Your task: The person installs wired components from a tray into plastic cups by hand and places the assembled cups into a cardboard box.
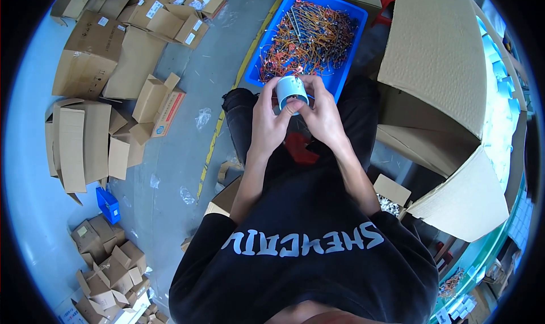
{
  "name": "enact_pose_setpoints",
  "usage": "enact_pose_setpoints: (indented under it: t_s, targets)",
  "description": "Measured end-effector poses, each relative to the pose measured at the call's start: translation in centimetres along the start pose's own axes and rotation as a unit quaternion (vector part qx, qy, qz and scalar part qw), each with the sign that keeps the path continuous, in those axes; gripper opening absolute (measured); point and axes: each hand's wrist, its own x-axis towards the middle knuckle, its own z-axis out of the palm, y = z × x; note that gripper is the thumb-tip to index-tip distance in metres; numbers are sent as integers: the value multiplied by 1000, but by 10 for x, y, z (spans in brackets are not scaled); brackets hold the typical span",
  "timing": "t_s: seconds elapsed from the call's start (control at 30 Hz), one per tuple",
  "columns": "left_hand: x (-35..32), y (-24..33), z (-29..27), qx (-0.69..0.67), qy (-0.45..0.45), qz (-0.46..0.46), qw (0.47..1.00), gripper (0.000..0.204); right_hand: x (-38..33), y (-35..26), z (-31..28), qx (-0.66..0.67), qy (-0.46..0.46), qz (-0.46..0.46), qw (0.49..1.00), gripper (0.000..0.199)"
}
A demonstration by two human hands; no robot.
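Observation:
Between my two hands is a short, light-blue hollow cylinder, its open end tilted toward me. My left hand wraps its left side, thumb at the lower rim. From the other side my right hand grips it, its thumb also at the opening. What lies inside the cylinder is mostly hidden by the thumbs. Just beyond my hands, a blue plastic bin holds a heap of thin orange, red and dark wire leads with small connector ends.
A large open cardboard box stands close on my right, with light-blue cylinders beyond it. A small box of little metallic parts sits by my right elbow. Empty cartons pile up on the left, near a small blue bin.

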Motion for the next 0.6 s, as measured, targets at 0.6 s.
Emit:
enact_pose_setpoints:
  t_s: [0.6]
  targets:
    - [4,-6,-13,-191,-17,-115,975,41,-3,-7,-5,11,-13,-42,999,52]
